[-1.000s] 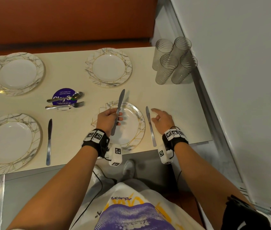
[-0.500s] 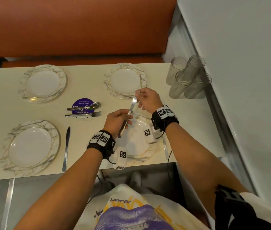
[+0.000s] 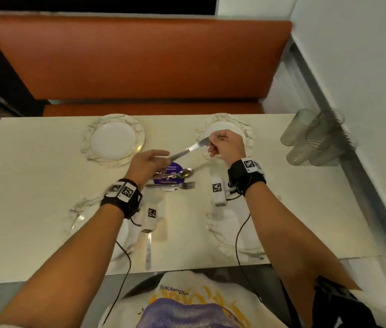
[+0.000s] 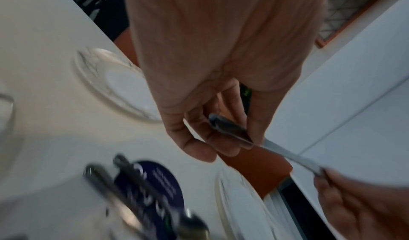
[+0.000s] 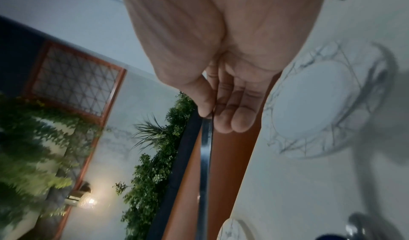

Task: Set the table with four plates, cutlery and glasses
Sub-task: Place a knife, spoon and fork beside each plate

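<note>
A table knife [image 3: 187, 150] hangs in the air between both hands, above the table [image 3: 33, 176]. My left hand [image 3: 161, 157] pinches its handle end [image 4: 228, 130] between thumb and curled fingers. My right hand [image 3: 215, 138] pinches the blade end [image 5: 205, 138] over the far right plate [image 3: 248, 136]. Marbled plates also sit at the far left [image 3: 116, 140], near left [image 3: 76, 216] and near right [image 3: 220, 242]. Another knife [image 3: 148, 252] lies beside the near left plate. A spoon [image 3: 185, 173] and fork [image 3: 182, 185] lie by a purple sticker [image 3: 173, 166]. Several glasses [image 3: 310, 140] stand at the far right.
An orange bench [image 3: 140, 60] runs along the far side of the table. A white wall with a metal strip [image 3: 362, 176] borders the table's right side, close behind the glasses. My forearms cover parts of both near plates.
My right hand left the knife on the table and took hold of the blade end of the knife in my left hand. Both hands carried it forward, toward the far plates.
</note>
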### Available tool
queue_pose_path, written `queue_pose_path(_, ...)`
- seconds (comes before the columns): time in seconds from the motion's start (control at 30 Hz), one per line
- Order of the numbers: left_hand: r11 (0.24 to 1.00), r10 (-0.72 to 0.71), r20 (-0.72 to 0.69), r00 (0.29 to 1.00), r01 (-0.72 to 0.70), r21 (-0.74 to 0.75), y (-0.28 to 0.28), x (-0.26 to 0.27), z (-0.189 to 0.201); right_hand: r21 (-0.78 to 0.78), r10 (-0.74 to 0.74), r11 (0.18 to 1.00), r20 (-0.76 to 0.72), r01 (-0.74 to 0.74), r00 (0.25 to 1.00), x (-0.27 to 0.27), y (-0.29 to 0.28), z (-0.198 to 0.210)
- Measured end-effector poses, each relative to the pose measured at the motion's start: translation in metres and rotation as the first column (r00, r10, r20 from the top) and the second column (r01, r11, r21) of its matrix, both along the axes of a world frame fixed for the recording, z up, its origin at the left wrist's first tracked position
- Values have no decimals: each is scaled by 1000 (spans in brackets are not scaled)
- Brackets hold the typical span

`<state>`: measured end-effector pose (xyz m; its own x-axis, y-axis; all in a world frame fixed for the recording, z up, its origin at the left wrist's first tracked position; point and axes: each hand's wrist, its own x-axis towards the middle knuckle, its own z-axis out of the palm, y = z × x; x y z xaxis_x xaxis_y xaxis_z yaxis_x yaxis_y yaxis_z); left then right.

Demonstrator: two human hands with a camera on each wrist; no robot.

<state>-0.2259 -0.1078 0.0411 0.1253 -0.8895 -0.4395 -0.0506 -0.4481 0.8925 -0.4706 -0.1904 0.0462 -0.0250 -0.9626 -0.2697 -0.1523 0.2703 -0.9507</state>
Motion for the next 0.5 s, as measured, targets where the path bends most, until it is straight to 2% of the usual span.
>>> queue_pose_path(0.13,980,181,-72,981,-186,-77,-24,65,23,24,-12,1000,92,10,996,36,24,-9)
queue_pose_path(0.23,963,238,-196,951,-258,-84,-40,86,25,39,11,999,103,-15,995,62,41,-12)
queue_pose_path(0.37,955,261,-227,938,-285,-79,-51,79,21,61,60,996,70,-64,996,82,50,-9)
queue_pose_path(0.5,949,284,-227,932,-307,-74,-51,54,13,50,157,987,-94,-153,983,84,51,-5)
